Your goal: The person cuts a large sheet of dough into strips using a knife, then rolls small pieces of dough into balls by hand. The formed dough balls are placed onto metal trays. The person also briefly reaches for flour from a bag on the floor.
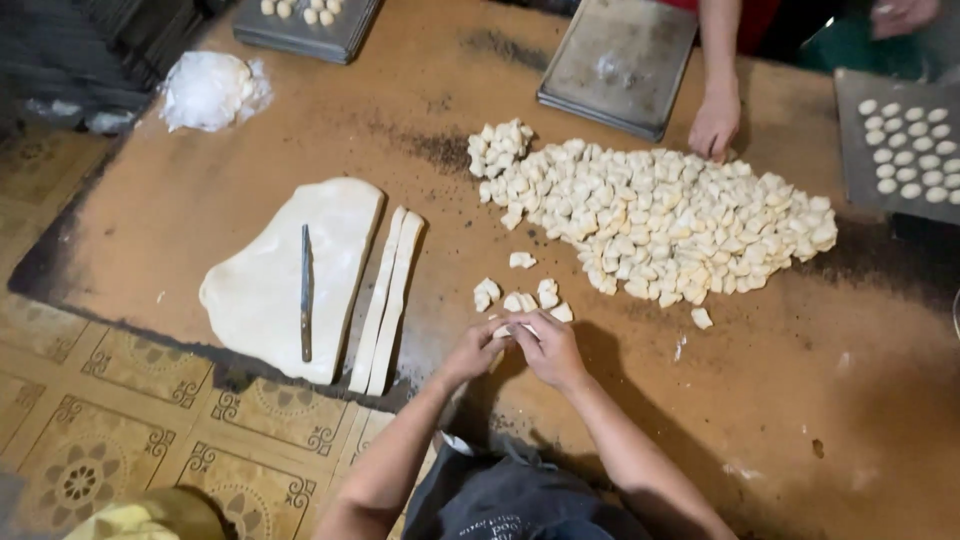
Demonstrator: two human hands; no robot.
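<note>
Head view: two hands pinch one dough strip.

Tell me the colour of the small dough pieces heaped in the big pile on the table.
Pale cream, almost white. The pile of dough pieces shows best in the head view, against the brown table.

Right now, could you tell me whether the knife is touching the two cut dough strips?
Apart. The head view shows the knife lying on the dough sheet, with bare dough between it and the strips.
</note>
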